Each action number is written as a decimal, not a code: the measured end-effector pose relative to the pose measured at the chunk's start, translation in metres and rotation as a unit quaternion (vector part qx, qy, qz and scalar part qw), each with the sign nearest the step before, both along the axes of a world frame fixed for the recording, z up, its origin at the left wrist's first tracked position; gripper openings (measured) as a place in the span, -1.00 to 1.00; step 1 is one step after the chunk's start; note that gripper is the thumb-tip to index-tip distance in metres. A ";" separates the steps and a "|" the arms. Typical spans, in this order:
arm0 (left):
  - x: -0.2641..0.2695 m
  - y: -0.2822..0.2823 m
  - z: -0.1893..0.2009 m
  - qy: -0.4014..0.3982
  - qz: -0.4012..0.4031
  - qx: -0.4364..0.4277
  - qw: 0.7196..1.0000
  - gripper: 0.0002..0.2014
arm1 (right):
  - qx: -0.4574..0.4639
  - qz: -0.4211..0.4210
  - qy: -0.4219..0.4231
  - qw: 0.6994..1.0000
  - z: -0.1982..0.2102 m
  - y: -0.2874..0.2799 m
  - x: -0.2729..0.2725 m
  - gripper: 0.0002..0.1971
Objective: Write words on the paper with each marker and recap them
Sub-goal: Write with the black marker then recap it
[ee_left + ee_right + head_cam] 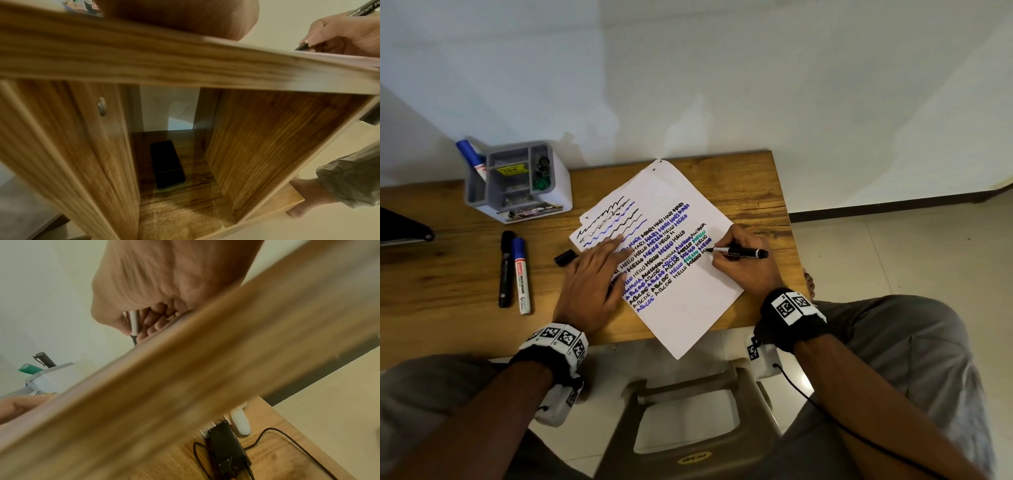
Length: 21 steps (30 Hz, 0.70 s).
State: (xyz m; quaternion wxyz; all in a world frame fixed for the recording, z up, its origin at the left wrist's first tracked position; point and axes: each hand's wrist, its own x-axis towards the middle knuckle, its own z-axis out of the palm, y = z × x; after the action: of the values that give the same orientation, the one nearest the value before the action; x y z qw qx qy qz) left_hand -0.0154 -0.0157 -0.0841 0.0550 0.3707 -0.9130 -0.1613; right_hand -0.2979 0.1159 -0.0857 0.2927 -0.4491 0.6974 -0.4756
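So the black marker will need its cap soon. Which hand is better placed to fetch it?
Left. The left hand lies flat on the paper, right beside the loose cap. The right hand grips the marker, across the sheet from the cap.

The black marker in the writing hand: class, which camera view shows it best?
Head view: the black marker shows whole, tip on the paper. Left wrist view shows its ends; right wrist view only a sliver between fingers.

Matt white paper (688, 308) lies on grained wood table (448, 274).
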 end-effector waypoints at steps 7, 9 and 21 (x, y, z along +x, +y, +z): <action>0.001 -0.001 -0.002 -0.005 0.001 -0.002 1.000 -0.51 | -0.005 -0.001 -0.009 1.000 0.001 0.000 0.001 -0.87; 0.001 0.000 -0.001 -0.004 0.000 -0.004 1.000 -0.51 | 0.003 -0.007 -0.010 1.000 -0.001 0.000 -0.001 -0.87; 0.000 0.000 0.000 0.001 0.001 -0.005 1.000 -0.52 | 0.007 -0.011 -0.001 1.000 0.000 0.000 -0.002 -0.87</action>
State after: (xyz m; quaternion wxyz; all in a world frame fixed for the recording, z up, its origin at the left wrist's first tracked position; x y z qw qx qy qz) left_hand -0.0153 -0.0156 -0.0845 0.0583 0.3708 -0.9135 -0.1567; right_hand -0.2995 0.1159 -0.0857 0.2913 -0.4391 0.7055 -0.4738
